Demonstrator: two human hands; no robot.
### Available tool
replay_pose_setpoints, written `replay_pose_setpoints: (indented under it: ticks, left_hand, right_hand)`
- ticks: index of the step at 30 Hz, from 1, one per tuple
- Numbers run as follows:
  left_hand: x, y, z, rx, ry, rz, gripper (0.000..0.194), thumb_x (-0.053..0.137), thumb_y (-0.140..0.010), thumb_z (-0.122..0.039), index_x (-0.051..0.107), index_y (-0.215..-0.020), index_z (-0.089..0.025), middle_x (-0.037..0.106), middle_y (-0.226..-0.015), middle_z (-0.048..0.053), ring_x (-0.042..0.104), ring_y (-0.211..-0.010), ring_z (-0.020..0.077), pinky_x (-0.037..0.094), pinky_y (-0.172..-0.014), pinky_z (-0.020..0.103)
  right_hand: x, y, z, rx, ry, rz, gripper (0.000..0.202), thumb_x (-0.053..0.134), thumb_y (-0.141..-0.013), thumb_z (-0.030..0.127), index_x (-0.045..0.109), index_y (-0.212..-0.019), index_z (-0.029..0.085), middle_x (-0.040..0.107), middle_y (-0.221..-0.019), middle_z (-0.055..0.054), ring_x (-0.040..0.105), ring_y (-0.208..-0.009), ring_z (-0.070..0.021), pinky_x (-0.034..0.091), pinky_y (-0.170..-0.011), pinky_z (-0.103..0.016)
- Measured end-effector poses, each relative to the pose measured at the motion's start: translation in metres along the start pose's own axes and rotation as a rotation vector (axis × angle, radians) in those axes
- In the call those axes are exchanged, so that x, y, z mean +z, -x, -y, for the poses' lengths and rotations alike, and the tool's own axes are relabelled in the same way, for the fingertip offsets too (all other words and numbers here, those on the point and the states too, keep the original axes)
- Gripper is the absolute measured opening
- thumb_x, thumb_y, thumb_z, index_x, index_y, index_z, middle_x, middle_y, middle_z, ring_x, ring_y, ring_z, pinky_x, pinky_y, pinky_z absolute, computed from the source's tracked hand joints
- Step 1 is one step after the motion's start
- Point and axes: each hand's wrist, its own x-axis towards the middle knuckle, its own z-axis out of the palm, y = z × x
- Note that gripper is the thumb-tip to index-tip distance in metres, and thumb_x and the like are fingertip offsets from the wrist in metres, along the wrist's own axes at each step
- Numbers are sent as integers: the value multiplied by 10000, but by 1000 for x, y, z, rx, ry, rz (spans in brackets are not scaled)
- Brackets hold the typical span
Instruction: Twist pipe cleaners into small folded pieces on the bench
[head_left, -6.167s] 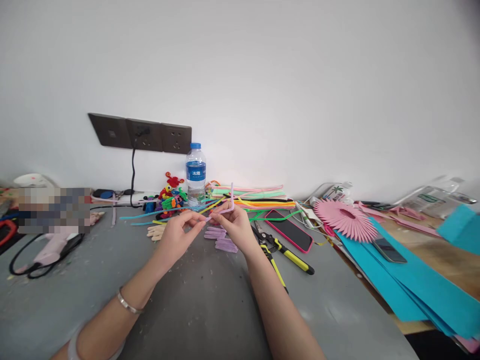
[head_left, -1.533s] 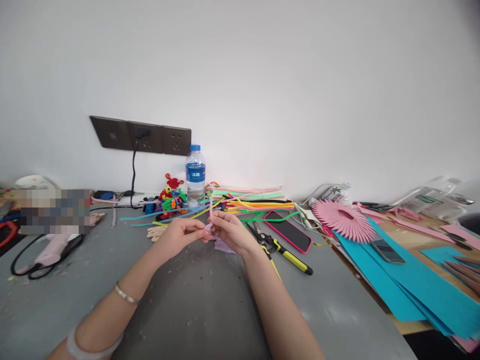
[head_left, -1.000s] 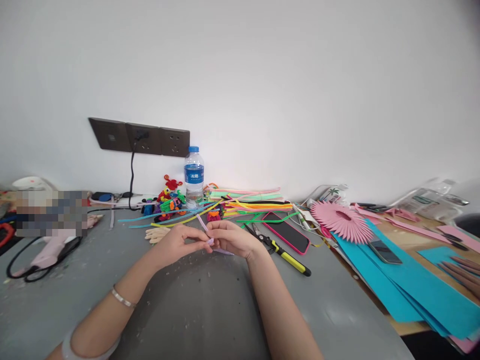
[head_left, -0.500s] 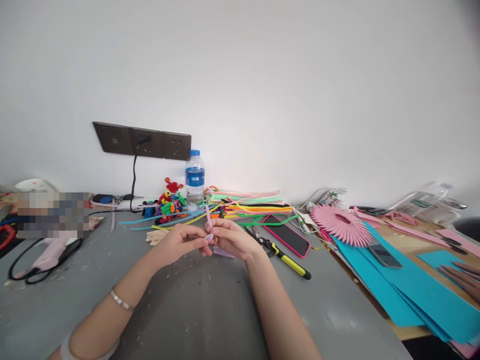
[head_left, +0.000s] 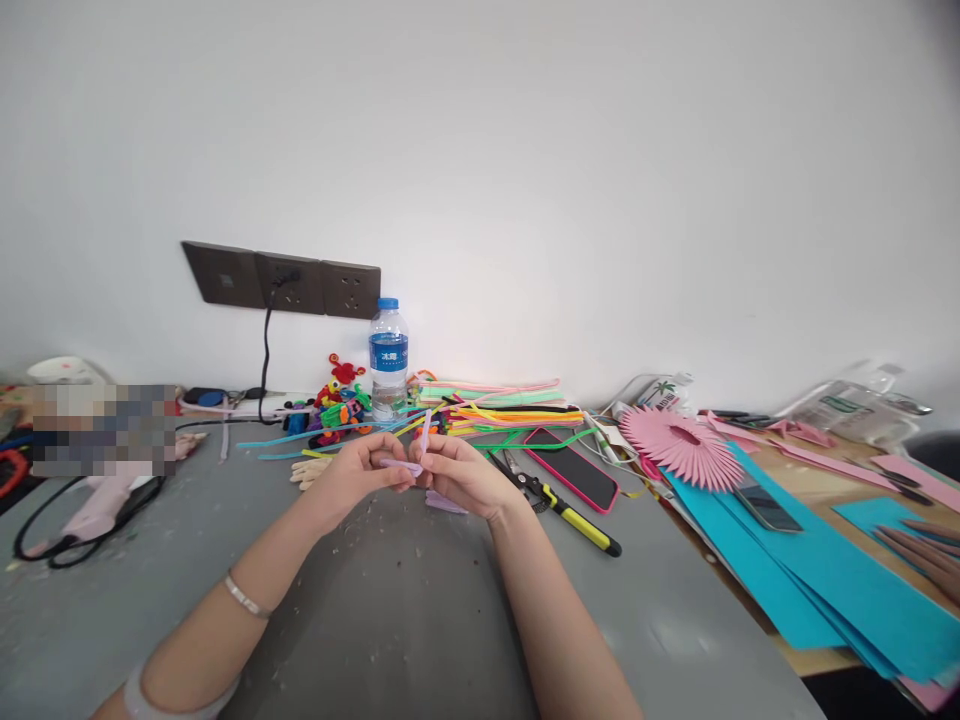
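Above the middle of the grey table I hold a bent lilac pipe cleaner in both hands. My left hand pinches one stretch, which lies almost level between thumb and fingers. My right hand grips it near the bend, and the free end sticks up. The two hands' fingertips nearly meet. Under my right hand, more lilac pipe cleaner lies on the table, partly covered by the fingers. Pliers with yellow-and-black handles rest just right of my right wrist.
Bundled coloured pipe cleaners, a water bottle and small pipe-cleaner figures line the wall. A pink-edged phone lies right. A pink glue gun with cord is left. Blue paper and another person's hand are far right.
The stretch in my left hand has swung to nearly level, and the upright end has shifted slightly right. My left fingers have changed their pinch. Both hands keep hold.
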Motion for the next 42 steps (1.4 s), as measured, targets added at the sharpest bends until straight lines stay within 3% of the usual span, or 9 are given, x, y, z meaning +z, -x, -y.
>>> replay_pose_setpoints:
  ticks: [5, 10, 17, 27, 32, 37, 42]
  left_hand:
    - [5, -1, 4, -52, 301, -33, 295, 873, -623, -260, 646, -775, -146, 650, -673, -19, 596, -603, 79, 513, -583, 174]
    - [12, -2, 10, -95, 454, -54, 314, 895, -586, -271, 700, -792, -136, 654, -697, -1, 599, -630, 76, 539, -607, 168]
    - [15, 0, 7, -19, 404, -105, 298, 894, -583, -297, 667, -714, -155, 648, -763, -11, 591, -699, 92, 515, -591, 186]
    - [21, 1, 5, 143, 404, -137, 300, 869, -631, -301, 609, -689, -161, 548, -639, -54, 393, -508, 39, 361, -492, 170]
    - [23, 3, 4, 182, 427, -137, 279, 880, -608, -284, 638, -676, -165, 544, -654, -44, 427, -576, 61, 359, -503, 172]
    - [22, 3, 3, 154, 394, -96, 268, 874, -615, -270, 633, -660, -160, 536, -625, -42, 424, -566, 68, 349, -509, 189]
    - [19, 4, 3, 47, 300, 34, 268, 861, -637, -276, 631, -670, -144, 518, -577, -39, 405, -530, 62, 333, -504, 196]
  right_hand:
    - [4, -2, 0, -62, 5, -73, 250, 804, -716, 333, 639, -787, 160, 559, -755, 9, 480, -652, -87, 390, -640, -215]
    - [3, -5, -2, -128, 53, -132, 247, 793, -724, 341, 635, -783, 160, 548, -744, 5, 481, -658, -100, 395, -645, -229]
    - [5, -5, -2, -124, 68, -128, 255, 774, -739, 361, 620, -774, 160, 542, -738, 7, 440, -625, -90, 349, -621, -232]
    - [10, -4, 0, -228, 121, -128, 248, 749, -758, 378, 610, -757, 172, 487, -732, 11, 404, -634, -103, 321, -625, -249]
    - [13, -3, 2, -259, 127, -78, 268, 720, -782, 414, 604, -737, 177, 460, -705, 10, 391, -640, -117, 321, -626, -254]
    - [13, -1, 2, -253, 149, -79, 280, 737, -760, 431, 604, -730, 185, 471, -722, 7, 403, -647, -122, 336, -629, -259]
    - [10, 2, 6, -283, 192, -40, 237, 758, -754, 375, 602, -735, 196, 489, -728, 13, 456, -675, -129, 374, -672, -269]
